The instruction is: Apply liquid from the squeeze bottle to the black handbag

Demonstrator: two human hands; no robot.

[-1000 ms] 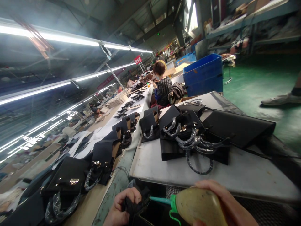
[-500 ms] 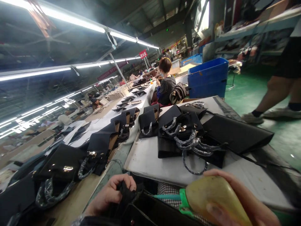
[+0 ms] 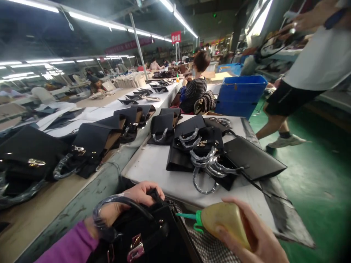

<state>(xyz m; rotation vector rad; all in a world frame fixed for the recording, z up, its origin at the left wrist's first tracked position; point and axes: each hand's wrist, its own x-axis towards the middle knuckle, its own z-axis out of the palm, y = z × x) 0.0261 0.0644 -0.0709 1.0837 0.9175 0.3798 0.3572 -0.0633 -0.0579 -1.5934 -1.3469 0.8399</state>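
Note:
A black handbag [image 3: 153,233] with metal clasps and a plastic-wrapped handle lies across my lap, over a checked cloth [image 3: 211,248]. My left hand [image 3: 139,195] reaches past the handle, its fingers closed on the bag's top edge. In my right hand [image 3: 255,233] is a yellowish glue bottle [image 3: 225,221] with a green cap and a long thin nozzle. That nozzle points left, its tip at the bag's side edge; whether it touches I cannot tell.
Black handbags [image 3: 197,142] with wrapped handles are piled on the white-topped table [image 3: 153,164] ahead. More bags [image 3: 90,142] line the long bench at left. A co-worker in stripes [image 3: 194,93] sits beyond, near a blue bin [image 3: 238,95]. Another person [image 3: 309,65] walks at right.
My view has levelled and tipped down, showing more of the handbag and its clasps. Both hands keep their holds, the nozzle still at the bag's edge. The person at right has moved left.

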